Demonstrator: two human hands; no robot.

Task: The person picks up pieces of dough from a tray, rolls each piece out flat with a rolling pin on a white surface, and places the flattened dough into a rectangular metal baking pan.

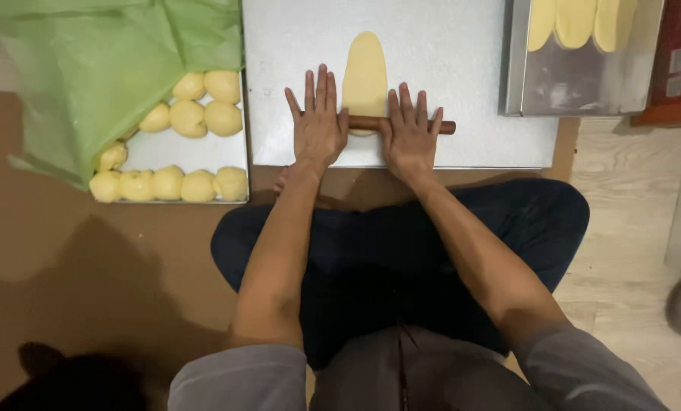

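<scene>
Dough [365,68], rolled into one long flat oval, lies on a grey metal sheet [447,84] in front of the seated person. Its long axis runs straight away from the person, with the rounded far end pointing toward the top of the view and the near end tucked under a wooden rolling pin [375,123]. The pin, a single thin brown rod, lies crosswise to the dough, its long axis running left to right, and its right tip sticks out past the fingers.

Both hands rest flat on the pin, palms down, fingers stretched forward and slightly spread. The left hand [319,125] presses on the pin just left of the dough; the right hand [409,133] presses just right of it. Neither hand is curled around the pin; they lie open on top of it, one on each side of the oval.

To the left a metal tray [181,148] holds pale yellow dough balls [188,118]; ten can be counted, four in an upper cluster, one at the left and five in a row along the near edge, with more possibly hidden under a green plastic sheet [89,68] that covers the tray's far part. At the upper right a second tray [584,76] carries three flattened dough pieces [576,19], cut off by the edge of the view.
</scene>
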